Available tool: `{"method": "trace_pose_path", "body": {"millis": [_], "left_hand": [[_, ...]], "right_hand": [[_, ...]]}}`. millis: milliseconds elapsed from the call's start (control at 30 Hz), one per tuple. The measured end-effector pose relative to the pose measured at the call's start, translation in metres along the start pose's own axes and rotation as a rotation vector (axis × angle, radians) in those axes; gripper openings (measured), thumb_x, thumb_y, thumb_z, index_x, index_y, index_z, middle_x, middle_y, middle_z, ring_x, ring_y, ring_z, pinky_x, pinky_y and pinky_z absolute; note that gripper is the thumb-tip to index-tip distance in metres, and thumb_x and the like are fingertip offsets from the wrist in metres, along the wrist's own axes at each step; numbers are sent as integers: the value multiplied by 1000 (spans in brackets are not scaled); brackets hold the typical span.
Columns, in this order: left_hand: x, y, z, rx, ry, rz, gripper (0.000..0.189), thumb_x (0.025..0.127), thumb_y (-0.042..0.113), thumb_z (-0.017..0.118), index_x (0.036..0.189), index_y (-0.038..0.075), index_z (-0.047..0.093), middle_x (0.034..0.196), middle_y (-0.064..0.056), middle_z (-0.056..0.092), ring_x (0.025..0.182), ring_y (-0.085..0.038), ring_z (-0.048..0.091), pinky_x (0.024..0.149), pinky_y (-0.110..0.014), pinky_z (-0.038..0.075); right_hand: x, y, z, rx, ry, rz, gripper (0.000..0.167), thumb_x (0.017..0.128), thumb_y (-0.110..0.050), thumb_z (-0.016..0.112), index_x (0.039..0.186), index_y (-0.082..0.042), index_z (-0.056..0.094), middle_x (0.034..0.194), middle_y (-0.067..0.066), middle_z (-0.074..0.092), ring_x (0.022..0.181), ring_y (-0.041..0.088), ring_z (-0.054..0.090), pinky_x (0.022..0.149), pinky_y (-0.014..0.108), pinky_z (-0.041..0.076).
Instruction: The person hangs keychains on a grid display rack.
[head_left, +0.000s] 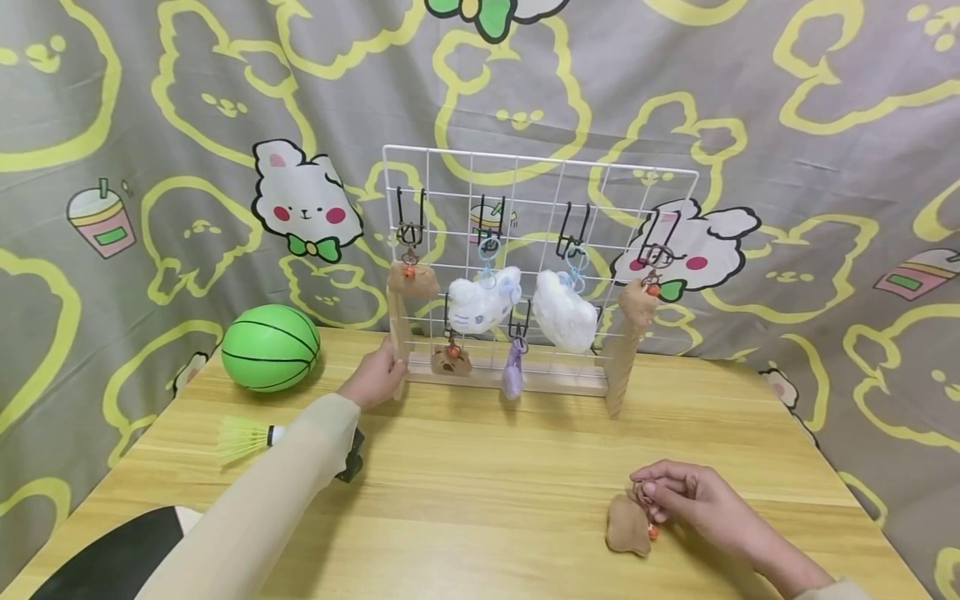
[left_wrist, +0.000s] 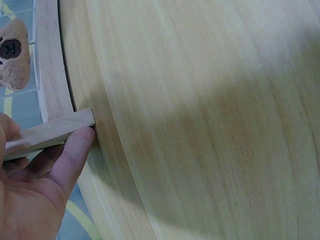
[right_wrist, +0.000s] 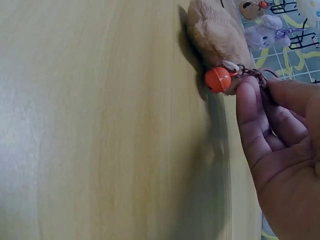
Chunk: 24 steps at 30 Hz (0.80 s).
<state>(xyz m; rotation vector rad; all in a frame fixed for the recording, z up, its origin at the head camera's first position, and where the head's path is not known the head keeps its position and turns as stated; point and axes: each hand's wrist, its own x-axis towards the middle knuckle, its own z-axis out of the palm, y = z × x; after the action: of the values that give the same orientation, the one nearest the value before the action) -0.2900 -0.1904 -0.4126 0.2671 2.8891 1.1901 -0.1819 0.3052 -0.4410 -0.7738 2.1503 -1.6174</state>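
My left hand (head_left: 372, 376) grips the left wooden leg (left_wrist: 55, 131) of a white wire grid rack (head_left: 517, 158), thumb on one side and fingers on the other. At the front right, my right hand (head_left: 705, 502) pinches the metal ring and chain of a brown plush keychain (head_left: 627, 527). An orange bell (right_wrist: 218, 80) hangs from that chain, and the plush is low over the table. Black hooks on the rack carry brown plush keychains (head_left: 414, 280), white plush keychains (head_left: 567, 311) and a small purple one (head_left: 513, 372).
A green ball (head_left: 271, 347) sits on the wooden table (head_left: 480, 492) at the left. Nearer lie a yellow shuttlecock (head_left: 243, 440), a black object (head_left: 351, 458) partly behind my left sleeve, and a black-and-white paddle-like thing (head_left: 112, 558). A patterned curtain (head_left: 480, 92) hangs behind.
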Motion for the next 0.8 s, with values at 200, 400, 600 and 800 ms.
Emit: {"method": "trace_pose_path", "body": {"millis": [200,400,600,800], "left_hand": [[1,0,0,2,0,4,56,107,8,37,158,-10,21,154,-39,45,134,-52,58,105,-58,59],[0,-1,0,-5,-1,3,56,107,8,37,157,-10,22,153,-40,45,132,-52,60,102,-57,61],[2,-3,1,-2,-2,4,56,107,8,37,158,-10,21,154,-40,44,134,-53,58,106,-58,58],[2,-3,1,-7,-7,2,57,107,8,37,158,-10,20,155,-39,44,135,-53,57,107,-59,57]], "right_hand": [[2,-3,-1,-40,10,-4,36,108,-2,50,131,26,53,115,-8,80,90,-1,72,78,21,65],[8,-8,-1,-11,-14,-25,39,109,-2,47,134,28,48,116,-4,79,96,2,73,82,24,66],[13,-18,0,-50,4,-17,39,110,-5,47,135,25,51,111,-1,79,95,2,73,80,26,67],[21,-26,1,-99,33,-21,39,109,-5,49,134,25,53,109,3,80,96,3,75,81,27,67]]}}
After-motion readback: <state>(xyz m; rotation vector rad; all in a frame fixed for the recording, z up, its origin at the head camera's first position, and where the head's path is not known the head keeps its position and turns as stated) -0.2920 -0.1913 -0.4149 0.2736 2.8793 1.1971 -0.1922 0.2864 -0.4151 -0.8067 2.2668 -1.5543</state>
